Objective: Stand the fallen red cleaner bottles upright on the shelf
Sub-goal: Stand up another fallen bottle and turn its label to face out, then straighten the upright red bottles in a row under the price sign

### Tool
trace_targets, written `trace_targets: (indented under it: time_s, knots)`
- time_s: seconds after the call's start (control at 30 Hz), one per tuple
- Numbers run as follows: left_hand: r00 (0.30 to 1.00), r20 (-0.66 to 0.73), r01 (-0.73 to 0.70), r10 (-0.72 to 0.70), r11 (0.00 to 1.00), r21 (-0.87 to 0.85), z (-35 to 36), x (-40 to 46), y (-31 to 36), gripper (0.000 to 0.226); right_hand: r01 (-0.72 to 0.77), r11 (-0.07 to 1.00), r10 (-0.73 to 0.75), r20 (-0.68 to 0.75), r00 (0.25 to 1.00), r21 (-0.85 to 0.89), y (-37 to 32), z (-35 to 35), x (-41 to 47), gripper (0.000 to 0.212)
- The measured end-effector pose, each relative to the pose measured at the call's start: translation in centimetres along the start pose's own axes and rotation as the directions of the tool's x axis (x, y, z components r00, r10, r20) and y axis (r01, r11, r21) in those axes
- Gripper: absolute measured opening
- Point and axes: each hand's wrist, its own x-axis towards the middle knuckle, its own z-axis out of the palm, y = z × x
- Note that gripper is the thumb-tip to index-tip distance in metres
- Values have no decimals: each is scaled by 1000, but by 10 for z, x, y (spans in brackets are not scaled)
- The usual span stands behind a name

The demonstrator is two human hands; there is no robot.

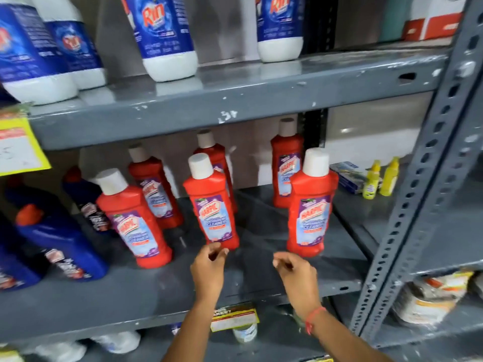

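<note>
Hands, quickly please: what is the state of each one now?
Left hand: empty, fingers loosely curled, just below a red plastic cleaner bottle.
Right hand: empty, fingers loosely curled.

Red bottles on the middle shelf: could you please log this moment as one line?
red bottles: six, all upright | left hand: empty, near front middle bottle | right hand: empty | shelf

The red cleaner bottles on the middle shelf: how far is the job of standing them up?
It looks finished, or nearly so. All six red cleaner bottles in view stand upright on the grey shelf, three in front and three behind; none lies on its side. Nothing is in hand: the left hand and right hand are both empty, fingers loosely curled, just in front of the bottles. At most, straightening the rows is left.
</note>
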Motion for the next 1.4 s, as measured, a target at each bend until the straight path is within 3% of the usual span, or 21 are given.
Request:
trace_targets:
  time_s: [0.1, 0.17, 0.23, 0.33, 0.4, 0.97, 1.33, 1.4]
  knots:
    - [999, -34, 37, -36, 999, 32, -14, 20, -6, 36, 26, 998, -18, 148, 989, -54, -21, 34, 30, 33]
    - [998, 21, 60, -60, 998, 28, -18, 34, -8, 53, -15, 998, 30, 263, 964, -56, -33, 49, 49, 48]
    - [993, 107, 55, -55, 998, 0, -19, 47, -10, 62, 34, 991, 10, 324, 946, -132, -40, 61, 63, 52]
    - [974, 224, 21, -18, 1000, -12, -21, 61, -13, 47, 125, 974, -46, 377, 925, -187, -46, 70, 73, 36]
    - [958, 285, 11, -10, 1000, 0, -22, 66, -16, 34, 96, 986, -31, 418, 908, -135, -43, 75, 75, 33]
    - [954, 297, 22, -25, 1000, 11, -32, 35, -21, 32, -54, 997, 20, 461, 887, 59, -38, 59, 44, 39]
    - [955, 288, 60, -73, 997, 54, -36, 23, -24, 41, 5, 1000, 1, 465, 885, -12, -35, 53, 29, 36]
    - [954, 292, 63, -75, 997, 50, -39, 21, -22, 42, 40, 998, -16, 414, 910, -50, -35, 55, 24, 33]
